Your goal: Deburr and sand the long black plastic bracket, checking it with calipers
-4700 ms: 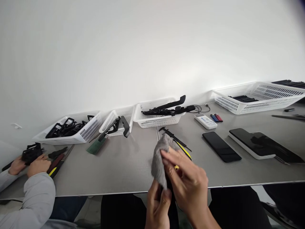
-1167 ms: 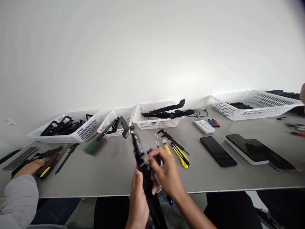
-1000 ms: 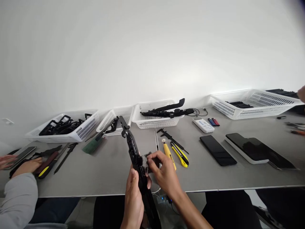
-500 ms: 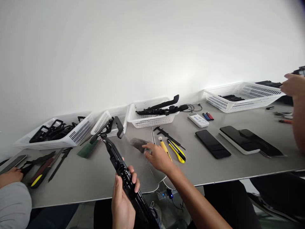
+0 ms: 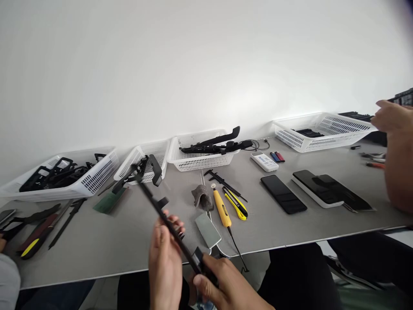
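Note:
A long black plastic part point(image 5: 172, 228) slants across the lower middle, over the table's front edge. My left hand point(image 5: 166, 258) is wrapped round its middle. The lower end is gripped by my right hand point(image 5: 222, 280), thumb and fingers closed on it. Beyond my hands lie a crumpled dark grey cloth point(image 5: 202, 198), a grey-green rectangular block point(image 5: 208, 230), a yellow-handled tool point(image 5: 222, 208) with a cord, a yellow and black cutter point(image 5: 235, 203) and a black caliper point(image 5: 226, 184).
White baskets point(image 5: 206, 162) of black parts line the wall. Phones point(image 5: 284, 194) lie to the right, a green sheet point(image 5: 110, 201) and hand tools to the left. Another person's hand point(image 5: 392, 116) is at the right edge, a grey sleeve point(image 5: 9, 275) at the left.
My right hand has left the grey cloth and now grips the black part's lower end. The part has turned edge-on. The cloth stands more bunched, and the grey-green block shows uncovered.

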`<state>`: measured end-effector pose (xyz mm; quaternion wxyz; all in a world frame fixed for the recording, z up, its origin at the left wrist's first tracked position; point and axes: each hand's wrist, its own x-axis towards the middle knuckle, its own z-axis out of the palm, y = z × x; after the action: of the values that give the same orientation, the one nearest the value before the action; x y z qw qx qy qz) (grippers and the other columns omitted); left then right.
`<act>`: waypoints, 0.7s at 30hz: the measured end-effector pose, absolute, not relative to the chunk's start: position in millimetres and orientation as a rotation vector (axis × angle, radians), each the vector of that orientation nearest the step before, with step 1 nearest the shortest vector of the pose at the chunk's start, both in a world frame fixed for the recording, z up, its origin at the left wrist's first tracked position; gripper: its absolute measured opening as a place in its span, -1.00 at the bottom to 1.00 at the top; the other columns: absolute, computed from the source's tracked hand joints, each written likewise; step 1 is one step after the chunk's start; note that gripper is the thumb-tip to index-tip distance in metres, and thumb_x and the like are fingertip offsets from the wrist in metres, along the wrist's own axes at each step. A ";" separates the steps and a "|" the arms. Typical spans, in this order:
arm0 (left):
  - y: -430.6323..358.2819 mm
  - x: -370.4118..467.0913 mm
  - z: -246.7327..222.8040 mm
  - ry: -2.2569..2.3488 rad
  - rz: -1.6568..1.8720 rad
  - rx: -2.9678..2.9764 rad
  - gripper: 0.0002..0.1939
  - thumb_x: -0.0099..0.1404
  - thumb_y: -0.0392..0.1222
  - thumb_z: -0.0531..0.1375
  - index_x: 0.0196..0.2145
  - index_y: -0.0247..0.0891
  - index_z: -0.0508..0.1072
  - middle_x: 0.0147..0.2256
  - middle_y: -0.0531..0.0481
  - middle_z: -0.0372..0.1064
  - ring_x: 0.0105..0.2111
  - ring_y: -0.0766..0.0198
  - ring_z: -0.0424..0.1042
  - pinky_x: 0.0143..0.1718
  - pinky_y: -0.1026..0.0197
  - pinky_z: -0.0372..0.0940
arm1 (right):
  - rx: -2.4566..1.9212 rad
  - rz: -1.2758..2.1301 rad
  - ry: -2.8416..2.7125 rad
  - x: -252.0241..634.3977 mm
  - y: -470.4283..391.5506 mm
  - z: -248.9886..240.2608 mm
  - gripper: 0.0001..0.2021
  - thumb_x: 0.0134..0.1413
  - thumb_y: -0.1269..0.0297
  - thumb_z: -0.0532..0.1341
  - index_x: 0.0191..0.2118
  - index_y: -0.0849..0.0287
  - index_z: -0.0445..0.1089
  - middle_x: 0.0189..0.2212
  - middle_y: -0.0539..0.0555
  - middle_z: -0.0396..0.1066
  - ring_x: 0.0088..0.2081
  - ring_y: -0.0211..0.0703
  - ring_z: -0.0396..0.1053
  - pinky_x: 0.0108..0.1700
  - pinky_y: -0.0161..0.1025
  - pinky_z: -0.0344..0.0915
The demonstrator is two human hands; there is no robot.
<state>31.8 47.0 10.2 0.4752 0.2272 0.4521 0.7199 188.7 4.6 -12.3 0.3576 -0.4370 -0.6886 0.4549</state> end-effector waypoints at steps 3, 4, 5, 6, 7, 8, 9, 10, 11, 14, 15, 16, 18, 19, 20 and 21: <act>30.3 48.5 -2.6 1.229 1.343 0.648 -0.41 0.20 0.34 0.43 -0.11 -0.24 0.71 -0.05 -0.22 0.60 0.00 -0.04 0.53 -0.03 0.10 0.47 | -1.143 1.218 -1.676 186.2 8.6 -10.2 -0.58 0.52 -0.11 0.07 -0.07 0.07 0.53 -0.30 0.07 0.60 -0.26 -0.07 0.53 -0.19 -0.25 0.39; 26.1 50.6 -6.2 1.247 1.282 0.678 -0.40 0.21 0.36 0.42 -0.10 -0.24 0.72 -0.04 -0.25 0.61 0.04 -0.10 0.53 0.02 0.06 0.47 | -1.148 1.208 -1.679 186.8 11.6 -9.4 -0.56 0.53 -0.12 0.05 -0.10 0.09 0.53 -0.33 0.06 0.58 -0.31 -0.09 0.50 -0.25 -0.25 0.36; 23.3 50.4 -8.9 1.268 1.235 0.701 -0.40 0.22 0.36 0.41 -0.09 -0.24 0.72 -0.02 -0.25 0.61 0.10 -0.13 0.51 0.07 0.04 0.46 | -1.148 1.203 -1.701 189.5 16.0 -8.9 -0.53 0.53 -0.13 0.04 -0.15 0.10 0.52 -0.37 0.03 0.55 -0.38 -0.12 0.46 -0.31 -0.26 0.31; 22.0 48.1 -10.8 1.287 1.213 0.706 -0.39 0.22 0.36 0.41 -0.07 -0.23 0.72 0.00 -0.26 0.62 0.14 -0.16 0.49 0.10 0.03 0.45 | -1.145 1.201 -1.740 194.6 22.4 -8.6 -0.51 0.53 -0.13 0.03 -0.23 0.12 0.51 -0.43 0.00 0.50 -0.43 -0.16 0.40 -0.36 -0.27 0.25; 21.7 43.8 -11.6 1.306 1.207 0.705 -0.39 0.22 0.35 0.42 -0.05 -0.22 0.72 0.02 -0.25 0.62 0.16 -0.16 0.48 0.12 0.03 0.44 | -1.152 1.187 -1.768 202.3 31.2 -8.7 -0.50 0.54 -0.12 0.03 -0.27 0.12 0.50 -0.47 -0.02 0.47 -0.45 -0.18 0.38 -0.38 -0.28 0.21; 22.0 38.3 -11.7 1.317 1.212 0.698 -0.39 0.21 0.35 0.42 -0.03 -0.22 0.71 0.05 -0.25 0.61 0.17 -0.15 0.48 0.13 0.04 0.44 | -1.202 1.122 -1.757 212.4 43.0 -9.2 -0.50 0.54 -0.10 0.04 -0.29 0.13 0.51 -0.47 -0.01 0.48 -0.43 -0.16 0.40 -0.37 -0.28 0.22; 22.3 31.9 -10.9 1.321 1.226 0.694 -0.39 0.21 0.34 0.43 -0.02 -0.21 0.71 0.07 -0.25 0.61 0.17 -0.14 0.49 0.12 0.05 0.44 | -1.294 1.007 -1.725 224.4 57.8 -10.3 -0.52 0.53 -0.07 0.06 -0.26 0.14 0.54 -0.41 0.03 0.53 -0.37 -0.13 0.44 -0.32 -0.26 0.25; 22.0 25.4 -9.5 1.312 1.249 0.697 -0.39 0.21 0.33 0.43 -0.01 -0.21 0.70 0.09 -0.24 0.60 0.14 -0.13 0.51 0.10 0.06 0.45 | -1.390 0.867 -1.694 237.4 75.5 -12.0 -0.56 0.51 -0.04 0.09 -0.19 0.15 0.57 -0.33 0.08 0.58 -0.32 -0.09 0.48 -0.27 -0.23 0.30; 20.8 19.2 -7.5 1.292 1.284 0.699 -0.39 0.22 0.30 0.44 0.04 -0.19 0.68 0.11 -0.24 0.60 0.13 -0.11 0.53 0.09 0.08 0.46 | -1.522 0.723 -1.667 250.5 95.5 -14.2 -0.60 0.48 -0.01 0.11 -0.13 0.16 0.59 -0.27 0.12 0.61 -0.29 -0.05 0.51 -0.24 -0.21 0.32; 10.6 5.9 0.9 1.243 1.348 0.660 -0.25 0.26 0.21 0.44 0.32 -0.06 0.46 0.14 -0.21 0.58 0.13 -0.10 0.55 0.06 0.09 0.47 | -1.822 0.421 -1.762 281.5 160.1 -23.8 -0.66 0.45 0.17 0.11 0.06 0.21 0.56 -0.05 0.21 0.60 -0.04 0.06 0.52 -0.03 -0.14 0.34; 5.9 3.5 3.4 1.238 1.337 0.627 -0.19 0.28 0.20 0.43 0.40 0.00 0.36 0.15 -0.19 0.57 0.14 -0.12 0.54 0.06 0.07 0.47 | -1.835 0.411 -1.788 287.4 180.0 -27.5 -0.67 0.42 0.22 0.15 0.11 0.22 0.55 0.02 0.24 0.58 0.05 0.08 0.49 0.04 -0.13 0.32; 1.3 2.0 5.3 1.238 1.331 0.597 -0.15 0.32 0.21 0.40 0.45 0.05 0.26 0.17 -0.17 0.56 0.17 -0.14 0.53 0.08 0.03 0.47 | -1.847 0.417 -1.825 291.0 197.8 -31.1 -0.68 0.37 0.24 0.22 0.11 0.23 0.56 0.04 0.25 0.57 0.10 0.10 0.46 0.07 -0.15 0.31; -5.7 0.9 5.9 1.214 1.324 0.573 -0.16 0.36 0.20 0.36 0.48 0.10 0.19 0.19 -0.15 0.54 0.21 -0.19 0.50 0.17 -0.06 0.43 | -1.880 0.445 -1.907 293.1 226.5 -37.9 -0.70 0.25 0.24 0.37 0.04 0.24 0.59 0.03 0.27 0.57 0.11 0.14 0.44 0.08 -0.14 0.32; -7.6 0.9 4.7 1.198 1.326 0.575 -0.19 0.35 0.19 0.37 0.45 0.09 0.26 0.18 -0.14 0.55 0.21 -0.21 0.50 0.21 -0.10 0.41 | -1.898 0.459 -1.942 292.8 237.6 -40.9 -0.70 0.20 0.24 0.42 0.01 0.23 0.59 0.03 0.27 0.56 0.12 0.15 0.44 0.08 -0.13 0.33; -8.3 1.3 2.8 1.177 1.333 0.586 -0.26 0.31 0.18 0.40 0.38 0.06 0.37 0.14 -0.15 0.57 0.19 -0.22 0.52 0.22 -0.13 0.41 | -1.918 0.472 -1.970 292.4 246.9 -43.5 -0.72 0.18 0.25 0.44 -0.02 0.23 0.59 0.03 0.27 0.56 0.13 0.16 0.43 0.08 -0.12 0.35; -8.2 1.9 0.7 1.152 1.343 0.605 -0.34 0.27 0.18 0.43 0.26 0.00 0.49 0.08 -0.16 0.60 0.15 -0.23 0.55 0.22 -0.16 0.41 | -1.939 0.484 -1.994 292.2 254.4 -45.8 -0.74 0.20 0.25 0.45 -0.03 0.22 0.58 0.04 0.26 0.55 0.13 0.15 0.43 0.09 -0.10 0.37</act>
<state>1.9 -8.2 0.7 0.5938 0.2603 0.4957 0.5778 292.2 254.4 -45.8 0.1585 -0.6783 -0.6973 0.1692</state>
